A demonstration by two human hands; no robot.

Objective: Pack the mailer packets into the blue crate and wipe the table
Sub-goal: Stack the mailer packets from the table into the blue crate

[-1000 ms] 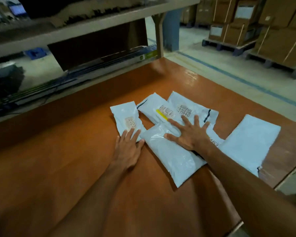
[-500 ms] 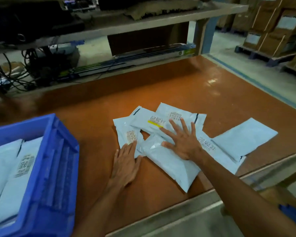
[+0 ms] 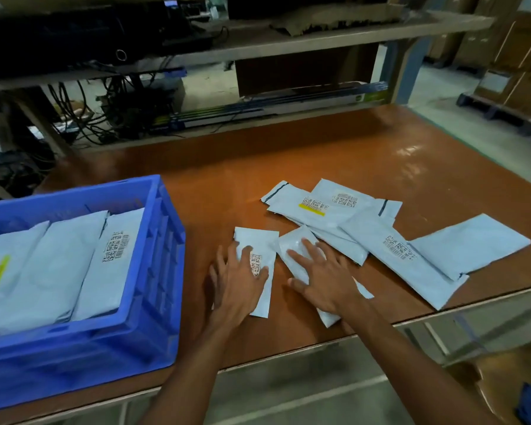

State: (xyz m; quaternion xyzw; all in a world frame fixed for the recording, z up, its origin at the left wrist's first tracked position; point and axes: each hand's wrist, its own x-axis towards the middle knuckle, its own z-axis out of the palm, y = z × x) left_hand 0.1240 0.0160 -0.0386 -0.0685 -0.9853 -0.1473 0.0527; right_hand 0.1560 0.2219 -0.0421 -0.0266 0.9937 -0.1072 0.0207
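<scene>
The packing step is judged to be in hand, with the wiping not yet begun. The left hand [image 3: 238,279] is laid flat, fingers spread, on a small labelled mailer [image 3: 259,240]; nothing is gripped, only pressed against the orange table [image 3: 365,157]. The right hand [image 3: 325,279] is likewise spread flat on a plain padded mailer [image 3: 292,245] just beside the first, its palm covering the packet's middle. Whether either packet's edge has been caught under a thumb cannot be told.

Beyond the right hand's fingertips a loose overlapping pile is seen: a mailer with a yellow strip [image 3: 307,207], another with a barcode label [image 3: 345,199], and a long one [image 3: 411,259] lying outward of that hand, touched at its far end by a blank mailer [image 3: 469,243]. The blue crate [image 3: 163,240] stands just outward of the left hand, already part-filled with upright mailers [image 3: 62,259].

The next move is judged to call for fingers being closed around the two pressed packets, so that they can be lifted and carried over the crate wall.
</scene>
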